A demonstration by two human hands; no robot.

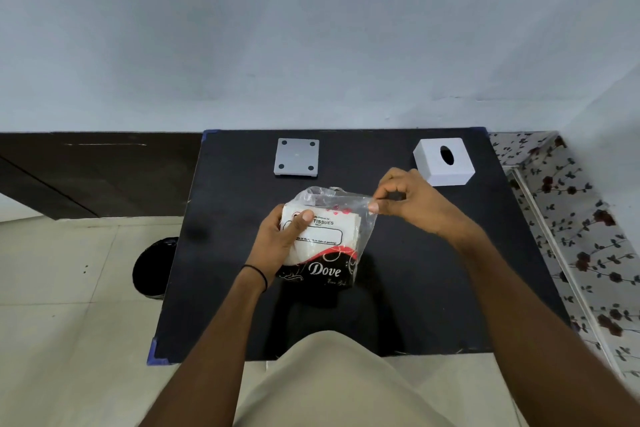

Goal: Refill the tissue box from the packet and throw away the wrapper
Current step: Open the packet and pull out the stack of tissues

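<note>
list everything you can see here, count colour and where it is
table: 1, black, centre of view against the wall
tissue packet: 1, clear wrapper with white, red and black print, middle of the table, far end open
tissue box: 1, white with an oval slot on top, far right of the table
box base: 1, grey square with four dark dots at the corners, far middle of the table
bin: 1, black, on the floor left of the table
wristband: 1, black, on the left wrist
left hand: 1, gripping the packet's left side
right hand: 1, pinching the wrapper's open edge
</note>
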